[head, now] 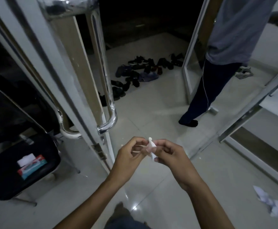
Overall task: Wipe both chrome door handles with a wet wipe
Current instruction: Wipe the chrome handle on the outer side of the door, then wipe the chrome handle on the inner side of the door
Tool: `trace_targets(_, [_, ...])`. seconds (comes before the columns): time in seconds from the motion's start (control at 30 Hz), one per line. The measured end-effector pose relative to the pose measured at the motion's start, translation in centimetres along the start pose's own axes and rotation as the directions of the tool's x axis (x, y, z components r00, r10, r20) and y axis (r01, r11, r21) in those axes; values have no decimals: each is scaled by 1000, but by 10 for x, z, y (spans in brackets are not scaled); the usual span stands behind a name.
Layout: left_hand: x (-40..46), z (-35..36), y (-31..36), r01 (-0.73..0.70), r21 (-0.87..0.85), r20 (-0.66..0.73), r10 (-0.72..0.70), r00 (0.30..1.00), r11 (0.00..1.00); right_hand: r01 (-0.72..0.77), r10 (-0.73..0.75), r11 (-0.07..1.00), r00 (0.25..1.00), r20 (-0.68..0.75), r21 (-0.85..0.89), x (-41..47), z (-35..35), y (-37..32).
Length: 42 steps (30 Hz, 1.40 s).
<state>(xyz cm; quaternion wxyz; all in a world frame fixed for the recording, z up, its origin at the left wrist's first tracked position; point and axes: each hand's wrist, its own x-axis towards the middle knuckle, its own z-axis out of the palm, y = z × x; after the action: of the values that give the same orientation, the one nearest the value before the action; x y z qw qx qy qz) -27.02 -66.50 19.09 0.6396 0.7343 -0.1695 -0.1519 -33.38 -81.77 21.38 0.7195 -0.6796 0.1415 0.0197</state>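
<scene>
The left grip (128,152) and the right grip (169,154) meet at mid-frame, each narrow, with curled fingers pinching one small white wipe (151,148) between the fingertips. The wipe is bunched and stands roughly upright, its top poking above the fingers, and it touches neither handle. Both forearms reach up from the lower edge of the view.

Just up and left of the grips is the edge of an open door (78,80). On its right face a long chrome handle (107,90) runs down and bends in to its mount just above the left grip. On the door's other face is the second handle (61,118), whose lower bend is near the first.

Left of the door stands a black chair (6,182) with a pack of wipes (31,164) lying on its seat, flap open.

Past the doorway, shoes (135,71) lie scattered on the floor (151,104). To the right another person (217,71) stands by a second door (189,63). Crumpled tissues (267,204) lie on the floor at lower right, well apart from the grips.
</scene>
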Motion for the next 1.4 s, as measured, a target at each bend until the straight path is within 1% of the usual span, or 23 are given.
trace_targets(0.1, [10,8,5,-1,12,64,0,998,1000,23,-23,999,999,-28,27,9,-13,-5])
trace_targets(0.17, [20,13,5,-5,-3,64,6,998,1000,25,-25,999,1000,-13,44,17,-22,-8])
trace_targets(0.27, [41,19,8,-28,16,30,27,999,999,17,-17,999,1000,10,43,34,-34,-13])
trace_targets(0.4, [74,21,12,-9,3,-55,9,998,1000,20,-18,997,999,-33,76,67,-47,-17])
trace_targets(0.47, [88,18,15,5,-19,-84,-7,996,1000,20,-22,993,1000,13,114,85,-50,-20])
trace_targets(0.53, [101,12,19,8,-50,-113,-13,994,999,6,-20,992,994,111,129,105,-48,-27])
trace_targets(0.6, [113,6,22,11,-71,-137,-21,990,997,-7,-11,996,979,204,90,127,-44,-35])
trace_targets(0.73, [133,-7,26,5,-62,-214,-18,977,998,-15,2,999,951,310,38,165,-33,-50])
trace_targets(0.8, [144,-14,28,-21,-48,-270,8,963,999,-8,-4,999,942,337,33,185,-30,-56])
trace_targets(0.97, [166,-21,34,-32,-60,-415,4,910,998,46,-59,998,959,277,53,222,-20,-68])
trace_targets(1.03, [172,-24,37,-33,-33,-456,15,890,999,70,-85,996,951,296,62,235,-12,-76])
trace_targets(1.23, [175,-29,45,-7,82,-552,51,832,997,57,-109,989,899,424,133,271,5,-97])
trace_targets(1.3, [177,-28,48,20,117,-604,55,795,993,53,-111,990,871,479,134,285,8,-103])
trace_targets(1.4, [183,-24,57,31,215,-670,125,732,976,51,-125,987,826,550,149,309,15,-113])
